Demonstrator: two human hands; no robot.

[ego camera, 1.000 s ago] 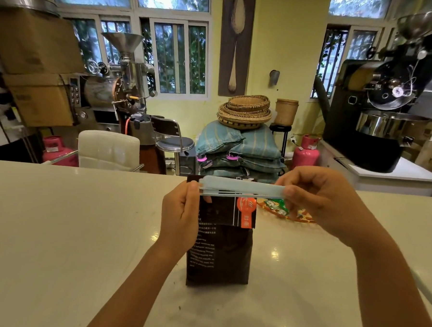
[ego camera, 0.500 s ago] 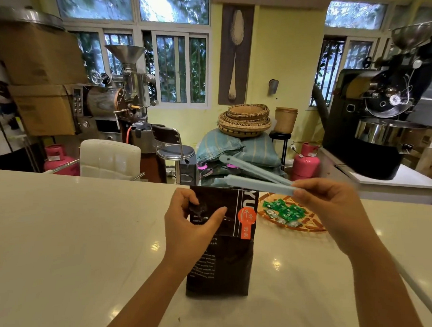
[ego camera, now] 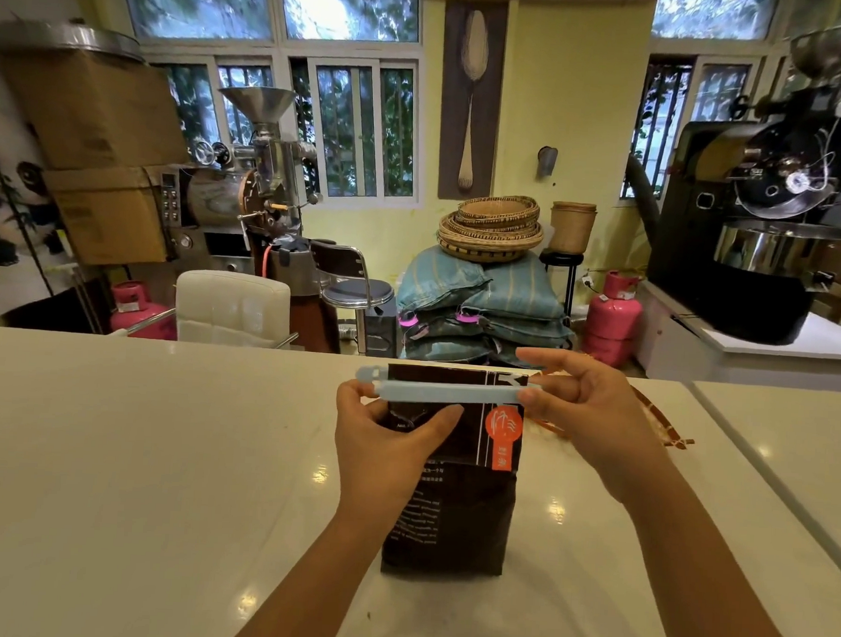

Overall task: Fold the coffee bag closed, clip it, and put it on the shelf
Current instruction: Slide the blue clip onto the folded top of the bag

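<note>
Item: coffee bag (ego camera: 452, 510), dark brown with white print and an orange label (ego camera: 502, 437) at upper right; stands upright on the pale counter (ego camera: 134, 449), near centre, top folded over. Item: clip (ego camera: 446, 392), long, pale blue, lying level across the folded top of the bag, its two bars on either side of the fold and close together; whether it is latched cannot be told. Left hand (ego camera: 383, 443): curled around the bag's upper left, thumb on the near face, fingertips at the clip's left end, closed on bag and clip together. Right hand (ego camera: 593, 420): thumb and fingers pinched on the clip's right end, just right of the bag's top corner. Item: flat woven tray (ego camera: 666, 428), partly hidden behind the right hand, on the counter to the right. Far side of counter: white padded chair (ego camera: 231, 306), chrome stool (ego camera: 356, 290), stacked blue-green sacks (ego camera: 483, 297) bearing nested baskets (ego camera: 491, 224), pink gas cylinders (ego camera: 611, 311) at left and right, a steel roaster (ego camera: 250, 187) left, a black roaster (ego camera: 764, 229) right.
</note>
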